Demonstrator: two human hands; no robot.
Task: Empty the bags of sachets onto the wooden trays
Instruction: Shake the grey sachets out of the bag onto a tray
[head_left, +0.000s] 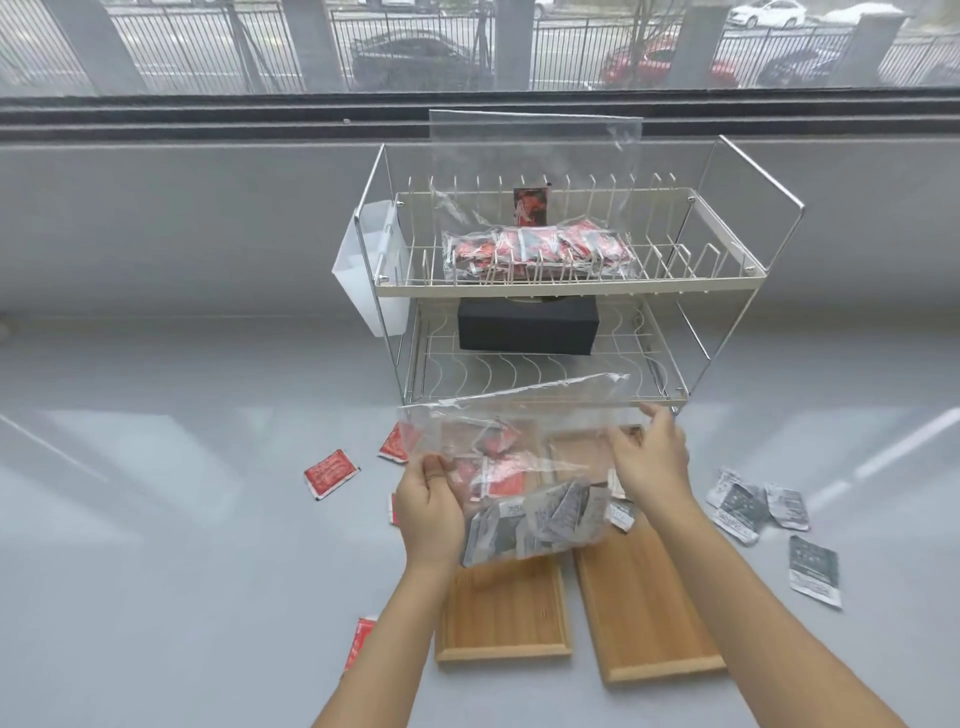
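Both hands (431, 499) (649, 457) holding clear sachet bag (519, 467) above two wooden trays (504, 613)

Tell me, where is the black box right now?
The black box sits on the lower shelf of the wire rack, under the bag of red sachets on the upper shelf.

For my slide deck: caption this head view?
Both hands hold a clear bag of grey sachets above two wooden trays.

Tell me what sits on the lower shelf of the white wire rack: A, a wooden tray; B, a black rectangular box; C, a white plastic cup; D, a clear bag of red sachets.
B: a black rectangular box rests on the lower shelf of the white wire rack, while the clear bag of red sachets lies on the upper shelf.
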